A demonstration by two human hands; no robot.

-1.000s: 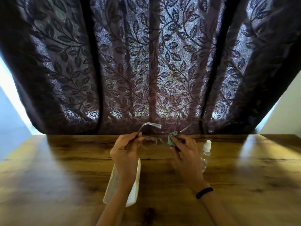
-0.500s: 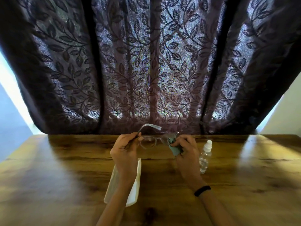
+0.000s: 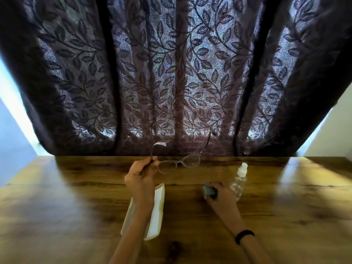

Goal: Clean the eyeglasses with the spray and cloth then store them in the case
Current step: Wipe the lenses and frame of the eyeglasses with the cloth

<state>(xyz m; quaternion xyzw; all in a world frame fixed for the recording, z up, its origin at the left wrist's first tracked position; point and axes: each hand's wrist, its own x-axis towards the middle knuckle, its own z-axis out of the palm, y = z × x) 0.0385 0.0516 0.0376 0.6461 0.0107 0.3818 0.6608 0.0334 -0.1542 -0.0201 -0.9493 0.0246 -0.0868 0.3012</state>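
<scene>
Head view, left grip (image 3: 141,176) pinching eyeglasses (image 3: 191,161), right grip (image 3: 219,195) clutching cloth (image 3: 209,191)

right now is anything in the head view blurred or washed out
Head view: the right hand and its cloth are motion-blurred; the curtain is backlit, so the eyeglasses read faint; window light glares on the table at both sides; the wide-angle lens bows the edges.
</scene>
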